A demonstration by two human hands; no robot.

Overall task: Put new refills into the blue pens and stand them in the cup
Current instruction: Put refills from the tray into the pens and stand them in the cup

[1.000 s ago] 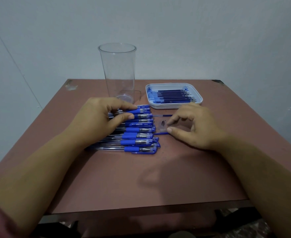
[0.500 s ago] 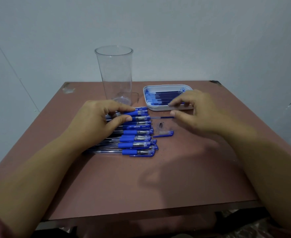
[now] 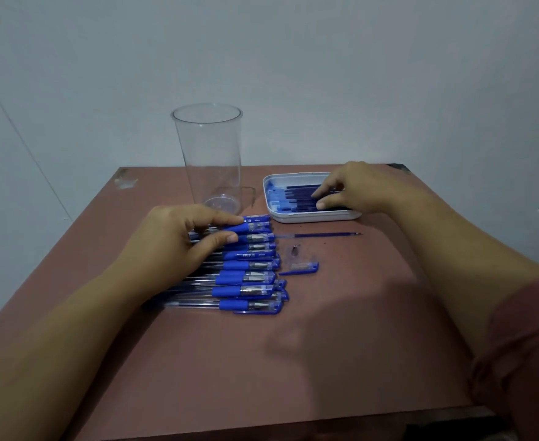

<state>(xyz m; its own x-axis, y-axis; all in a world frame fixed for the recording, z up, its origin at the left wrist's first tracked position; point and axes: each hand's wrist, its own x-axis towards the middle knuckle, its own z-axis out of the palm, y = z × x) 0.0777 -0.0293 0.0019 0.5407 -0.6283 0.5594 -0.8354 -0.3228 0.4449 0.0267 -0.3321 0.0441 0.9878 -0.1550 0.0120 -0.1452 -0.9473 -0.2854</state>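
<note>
While fishing among refills [image 3: 296, 200] in tray [image 3: 309, 218] with right hand [image 3: 354, 189], cannot tell whether gripping | pinches pen [image 3: 241, 228] with left hand [image 3: 179, 240] | risks lifting two tightly packed refills

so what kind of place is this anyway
Likely a plain room at home or a small office, not a workshop: a worn reddish table against bare pale walls, holding pens, a cup and a tray of refills.

Left hand [image 3: 179, 246] lies palm down at centre-left, thumb and forefinger pinching a blue plastic pen [image 3: 244, 229]. Right hand [image 3: 357, 189] reaches far right, fingers extended leftward.
</note>
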